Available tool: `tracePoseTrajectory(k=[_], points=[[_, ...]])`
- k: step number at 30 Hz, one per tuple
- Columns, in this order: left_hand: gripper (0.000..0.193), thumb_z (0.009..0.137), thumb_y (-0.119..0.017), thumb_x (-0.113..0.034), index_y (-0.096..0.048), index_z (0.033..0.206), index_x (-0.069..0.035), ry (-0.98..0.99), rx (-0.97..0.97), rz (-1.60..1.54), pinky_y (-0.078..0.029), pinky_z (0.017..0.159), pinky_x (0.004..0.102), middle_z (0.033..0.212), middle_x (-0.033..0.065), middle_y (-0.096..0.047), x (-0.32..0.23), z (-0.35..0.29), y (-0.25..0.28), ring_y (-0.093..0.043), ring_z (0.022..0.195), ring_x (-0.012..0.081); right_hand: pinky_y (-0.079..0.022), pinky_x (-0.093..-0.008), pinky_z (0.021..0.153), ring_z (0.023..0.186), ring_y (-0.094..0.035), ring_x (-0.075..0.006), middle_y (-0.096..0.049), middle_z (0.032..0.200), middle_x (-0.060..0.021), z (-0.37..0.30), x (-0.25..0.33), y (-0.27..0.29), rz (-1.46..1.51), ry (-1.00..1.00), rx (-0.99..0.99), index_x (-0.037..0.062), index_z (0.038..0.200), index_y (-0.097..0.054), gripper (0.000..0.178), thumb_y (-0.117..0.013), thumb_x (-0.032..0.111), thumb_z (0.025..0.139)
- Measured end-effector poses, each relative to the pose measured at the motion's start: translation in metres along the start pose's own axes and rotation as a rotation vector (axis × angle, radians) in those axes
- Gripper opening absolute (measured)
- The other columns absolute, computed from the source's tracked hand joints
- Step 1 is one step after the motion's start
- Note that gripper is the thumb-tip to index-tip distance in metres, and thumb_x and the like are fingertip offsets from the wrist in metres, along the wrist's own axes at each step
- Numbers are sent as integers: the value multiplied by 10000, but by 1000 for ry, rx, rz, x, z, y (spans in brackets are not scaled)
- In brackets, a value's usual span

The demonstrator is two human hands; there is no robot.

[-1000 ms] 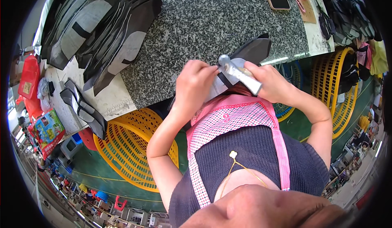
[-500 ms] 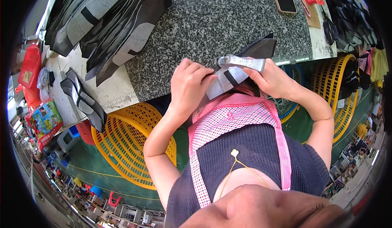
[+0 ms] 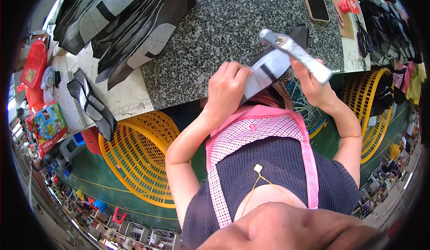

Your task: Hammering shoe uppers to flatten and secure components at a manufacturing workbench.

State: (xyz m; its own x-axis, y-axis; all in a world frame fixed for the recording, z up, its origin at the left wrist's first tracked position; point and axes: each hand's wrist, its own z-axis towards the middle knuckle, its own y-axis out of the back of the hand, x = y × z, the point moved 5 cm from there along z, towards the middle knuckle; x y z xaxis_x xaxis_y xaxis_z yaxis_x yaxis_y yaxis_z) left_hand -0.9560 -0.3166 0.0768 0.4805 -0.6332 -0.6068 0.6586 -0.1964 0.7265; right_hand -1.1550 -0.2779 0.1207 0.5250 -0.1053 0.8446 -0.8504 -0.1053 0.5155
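My right hand [image 3: 313,85] is wrapped round a hammer [image 3: 298,53] with a silvery handle. The hammer is raised at a slant over the near edge of the stone worktop, its rounded head pointing to the far left. Under it lies a shoe upper piece [image 3: 278,61], dark with a pale grey face and a short black strip. My left hand [image 3: 228,86] pinches the left side of this piece, fingers bent over its edge. Part of the piece is hidden behind the hammer and my fingers.
Stacks of similar dark and grey pieces [image 3: 148,35] cover the far left of the speckled stone worktop [image 3: 228,17]. A phone [image 3: 314,1] and a red cup [image 3: 348,5] lie far right. Yellow baskets [image 3: 134,169] stand below, left and right. More loose pieces [image 3: 92,104] hang over the left edge.
The hammer has swung up and away from the piece, its handle end turning to the right. My left hand has moved right along the piece, which now shows more of its grey face.
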Motion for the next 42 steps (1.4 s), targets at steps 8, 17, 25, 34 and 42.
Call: tracePoseTrajectory(k=[8,17,25,34,42], points=[[70,801,-745,-111,-746,842,-55,151,175,15,-513,725,379,808,76,-662,5,29,6,-613,810,267,-459,-499,606,708,-599,-468,-587,712,-270,11,-26,-2,-253,-6,119,-26,1083,-561,174,-546,85,949],[210,757,-646,-62,-691,952,2,-168,117,203,-464,729,348,880,79,-616,-9,11,-6,-566,876,243,-469,-474,568,732,-619,-474,-570,702,-274,5,-6,-3,-211,45,173,-7,1022,-527,132,-536,50,904],[170,818,-654,-87,-699,968,-21,-206,107,80,-473,715,359,877,72,-633,4,13,2,-576,864,243,-469,-468,621,763,-616,-490,-606,744,-265,-3,-8,-21,-199,-14,224,-37,1000,-529,154,-589,83,926],[230,762,-809,-228,-741,868,-35,97,179,-56,-514,740,390,820,73,-678,17,24,13,-605,821,269,-461,-572,640,740,-616,-486,-610,719,-268,-3,-9,-25,-208,-6,224,-14,1052,-494,186,-529,133,944],[256,762,-813,-186,-742,948,-25,68,376,-16,-516,749,384,846,93,-686,22,31,12,-634,855,270,-455,-583,646,742,-612,-488,-604,714,-270,-3,-13,-24,-189,-38,222,-11,1023,-495,173,-528,139,943]])
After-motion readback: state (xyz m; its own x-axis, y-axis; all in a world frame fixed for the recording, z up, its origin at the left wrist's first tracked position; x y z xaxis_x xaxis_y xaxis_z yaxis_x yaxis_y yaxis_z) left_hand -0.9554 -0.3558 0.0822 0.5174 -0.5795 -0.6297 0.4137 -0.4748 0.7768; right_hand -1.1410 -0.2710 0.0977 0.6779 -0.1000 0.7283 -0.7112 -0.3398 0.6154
